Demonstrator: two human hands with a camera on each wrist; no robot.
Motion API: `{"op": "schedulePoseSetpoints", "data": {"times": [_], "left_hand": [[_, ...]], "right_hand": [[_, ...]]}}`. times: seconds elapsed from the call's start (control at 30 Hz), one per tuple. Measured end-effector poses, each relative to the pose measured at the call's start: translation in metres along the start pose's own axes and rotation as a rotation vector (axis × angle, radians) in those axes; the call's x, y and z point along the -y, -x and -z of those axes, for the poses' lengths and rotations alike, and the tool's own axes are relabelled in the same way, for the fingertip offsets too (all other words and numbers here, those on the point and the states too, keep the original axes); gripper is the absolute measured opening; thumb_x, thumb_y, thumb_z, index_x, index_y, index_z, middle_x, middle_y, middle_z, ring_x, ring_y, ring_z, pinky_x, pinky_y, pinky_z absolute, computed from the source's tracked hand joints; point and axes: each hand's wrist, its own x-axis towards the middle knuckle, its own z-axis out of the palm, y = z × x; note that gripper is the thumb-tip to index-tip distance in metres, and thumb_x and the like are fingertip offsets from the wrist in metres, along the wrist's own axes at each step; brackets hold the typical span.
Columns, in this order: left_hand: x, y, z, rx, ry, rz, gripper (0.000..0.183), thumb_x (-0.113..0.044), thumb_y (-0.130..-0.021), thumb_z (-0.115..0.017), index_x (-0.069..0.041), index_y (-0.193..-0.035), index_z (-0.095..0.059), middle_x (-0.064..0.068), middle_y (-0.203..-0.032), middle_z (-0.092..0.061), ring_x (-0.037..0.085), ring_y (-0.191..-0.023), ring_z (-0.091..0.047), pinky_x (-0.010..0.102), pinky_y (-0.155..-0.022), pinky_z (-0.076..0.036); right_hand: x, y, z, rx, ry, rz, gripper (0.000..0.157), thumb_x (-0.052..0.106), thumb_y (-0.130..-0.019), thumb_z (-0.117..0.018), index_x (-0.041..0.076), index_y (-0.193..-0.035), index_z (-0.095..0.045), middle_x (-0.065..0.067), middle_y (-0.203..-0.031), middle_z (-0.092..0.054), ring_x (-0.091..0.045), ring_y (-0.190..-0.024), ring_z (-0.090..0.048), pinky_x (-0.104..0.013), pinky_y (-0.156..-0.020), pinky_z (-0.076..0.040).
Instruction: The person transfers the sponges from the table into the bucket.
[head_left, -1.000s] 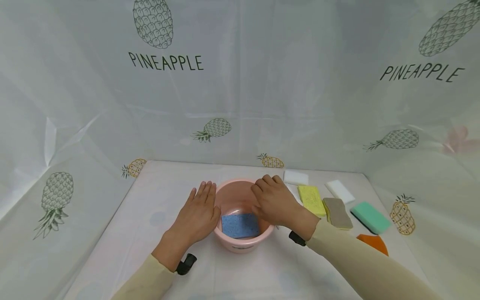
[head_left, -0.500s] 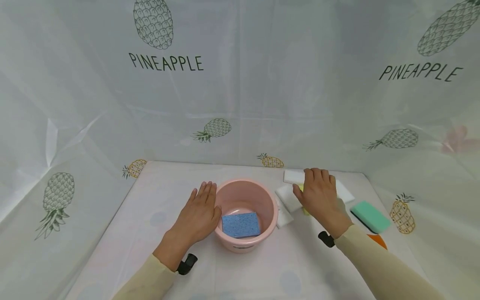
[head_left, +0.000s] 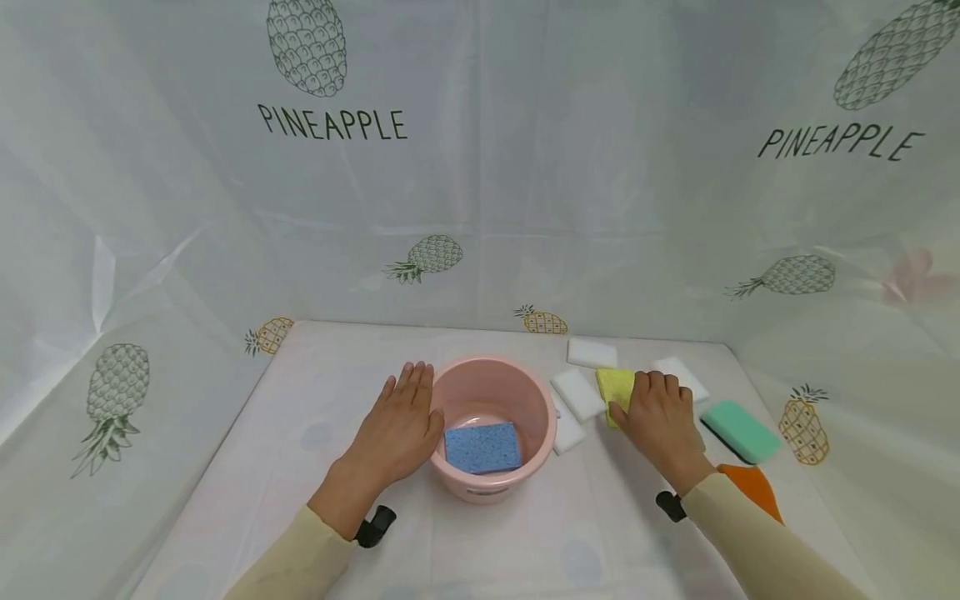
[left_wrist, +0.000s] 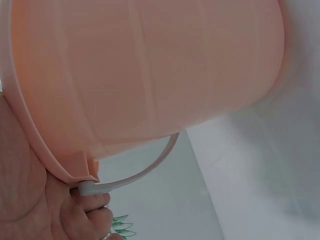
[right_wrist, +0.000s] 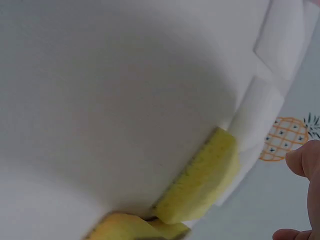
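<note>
A pink bucket [head_left: 540, 425] stands mid-table with a blue sponge [head_left: 482, 448] lying inside. My left hand [head_left: 397, 425] rests flat along the bucket's left rim, fingers straight; the left wrist view shows the palm [left_wrist: 22, 175] at the rim beside the grey handle [left_wrist: 145, 172]. Farther right, my right hand [head_left: 660, 421] hovers over the sponges, fingers loosely bent, thumb [right_wrist: 307, 160] apart from the fingertips. Under it a grey-and-yellow sponge [right_wrist: 120, 227] is mostly covered in the head view. The yellow sponge [head_left: 615, 387] lies just left of that hand.
Several white sponges [head_left: 577, 394] lie between bucket and right hand and toward the back edge. To the right are a green sponge [head_left: 741, 432] with a dark underside and an orange piece [head_left: 756, 492] partly behind the sleeve. A pineapple-print sheet [head_left: 480, 167] rises behind the table.
My right hand has left the bucket's right rim, swung right over the sponges, then come slightly nearer and right. The left hand, bucket and blue sponge have barely moved.
</note>
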Motion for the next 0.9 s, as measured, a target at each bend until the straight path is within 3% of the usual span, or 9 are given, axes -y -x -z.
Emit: {"op": "schedulePoseSetpoints", "data": {"times": [0.2,0.33,0.5,0.67,0.9], "left_hand": [[0.001,0.0,0.0,-0.002,0.004,0.002,0.069,-0.033,-0.11,-0.044,0.008,-0.163,-0.027,0.025,-0.171,-0.028,0.041,-0.162,-0.02,0.059,-0.131,-0.019],[0.001,0.0,0.0,-0.004,0.009,-0.002,0.069,-0.033,-0.11,-0.043,0.008,-0.163,-0.027,0.026,-0.171,-0.028,0.041,-0.162,-0.02,0.059,-0.131,-0.019],[0.001,0.001,0.001,0.005,0.02,-0.002,0.069,-0.034,-0.111,-0.04,0.008,-0.163,-0.026,0.026,-0.171,-0.027,0.041,-0.162,-0.019,0.058,-0.131,-0.019],[0.0,0.001,0.002,0.009,0.023,0.008,0.069,-0.035,-0.111,-0.041,0.008,-0.163,-0.026,0.025,-0.171,-0.026,0.041,-0.162,-0.019,0.058,-0.131,-0.019],[-0.001,0.001,0.0,0.006,0.026,0.016,0.069,-0.034,-0.11,-0.042,0.007,-0.163,-0.027,0.025,-0.171,-0.027,0.04,-0.162,-0.019,0.058,-0.131,-0.019]], "right_hand": [[0.001,0.007,-0.015,0.039,0.047,-0.021,0.058,0.041,-0.086,-0.081,-0.008,-0.095,-0.051,-0.024,-0.089,-0.055,-0.042,-0.085,-0.05,-0.05,-0.068,-0.042],[0.002,0.009,-0.023,0.125,0.082,-0.059,0.058,0.044,-0.088,-0.078,-0.007,-0.093,-0.052,-0.02,-0.084,-0.051,-0.038,-0.081,-0.049,-0.048,-0.07,-0.041],[0.0,0.01,-0.025,0.242,0.029,-0.127,0.053,0.042,-0.091,-0.072,-0.007,-0.093,-0.052,-0.02,-0.087,-0.05,-0.041,-0.088,-0.048,-0.054,-0.08,-0.041],[-0.008,0.009,-0.024,0.294,0.007,-0.153,0.05,0.039,-0.089,-0.068,-0.008,-0.094,-0.052,-0.022,-0.091,-0.051,-0.044,-0.095,-0.046,-0.06,-0.088,-0.04],[-0.013,0.008,-0.026,0.353,0.024,-0.18,0.059,0.046,-0.088,-0.065,-0.01,-0.096,-0.051,-0.024,-0.091,-0.048,-0.045,-0.096,-0.044,-0.061,-0.09,-0.039]]}}
